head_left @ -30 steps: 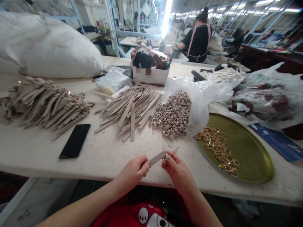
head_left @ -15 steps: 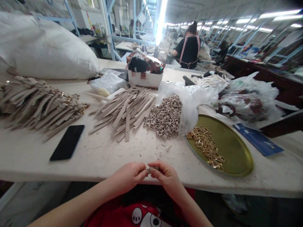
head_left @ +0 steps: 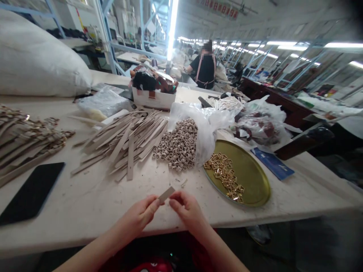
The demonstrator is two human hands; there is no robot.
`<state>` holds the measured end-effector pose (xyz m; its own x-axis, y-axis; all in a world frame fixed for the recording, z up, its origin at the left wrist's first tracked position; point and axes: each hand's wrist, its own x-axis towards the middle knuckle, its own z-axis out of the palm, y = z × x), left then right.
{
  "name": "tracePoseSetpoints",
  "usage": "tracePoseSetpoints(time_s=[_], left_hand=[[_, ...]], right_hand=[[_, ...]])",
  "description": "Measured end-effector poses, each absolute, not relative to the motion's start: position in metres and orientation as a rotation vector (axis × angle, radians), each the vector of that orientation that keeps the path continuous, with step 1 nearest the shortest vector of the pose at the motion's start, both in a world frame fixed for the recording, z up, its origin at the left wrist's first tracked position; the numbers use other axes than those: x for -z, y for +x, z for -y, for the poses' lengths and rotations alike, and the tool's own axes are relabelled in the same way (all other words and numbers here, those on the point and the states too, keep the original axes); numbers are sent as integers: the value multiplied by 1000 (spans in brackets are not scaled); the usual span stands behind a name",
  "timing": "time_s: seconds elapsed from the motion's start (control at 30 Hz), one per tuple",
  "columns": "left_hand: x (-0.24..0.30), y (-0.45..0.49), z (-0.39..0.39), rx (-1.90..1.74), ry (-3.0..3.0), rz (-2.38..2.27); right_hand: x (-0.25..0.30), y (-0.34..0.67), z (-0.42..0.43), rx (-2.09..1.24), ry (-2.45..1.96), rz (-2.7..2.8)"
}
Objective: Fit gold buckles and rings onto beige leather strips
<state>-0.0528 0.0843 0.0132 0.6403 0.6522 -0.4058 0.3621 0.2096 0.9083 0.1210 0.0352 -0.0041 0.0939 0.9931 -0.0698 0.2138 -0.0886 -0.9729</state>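
Observation:
A beige strap [head_left: 166,194] is pinched between the thumb and fingers of my left hand [head_left: 141,213], its flat end sticking out toward the upper right. My right hand [head_left: 190,211] is just beside that end, thumb and forefinger bent and slightly apart, with nothing visible between them. Whether its fingertips touch the strap is hard to see. Beyond my hands lie a heap of loose beige straps [head_left: 124,139] and a pile of small beige loops [head_left: 180,145] spilling from a clear plastic bag [head_left: 205,143]. Gold square buckles [head_left: 224,173] fill one side of a round gold-coloured tray [head_left: 253,181].
A black phone [head_left: 32,192] and straps with gold buckles [head_left: 31,139] lie at left. Farther back are a white box [head_left: 154,99], a large white sack [head_left: 39,60] and plastic-wrapped items [head_left: 261,121]. A blue packet [head_left: 272,164] is right of the tray. A person [head_left: 205,68] stands beyond.
The view has swung right, so the table's things appear farther left. My right fingers have come off the strap, and its end now shows upright from my left hand.

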Motion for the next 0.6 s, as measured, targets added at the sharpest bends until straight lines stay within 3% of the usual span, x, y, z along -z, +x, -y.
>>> tracePoseSetpoints(time_s=[0.17,0.6], left_hand=[[-10,-43,-92,-265,1342,-974],[-21,-32,-79,-230,1495,-958]], right_hand=[[3,219,-80,-126,-2201,1395],[18,260,-100,-178,-2376,1447]])
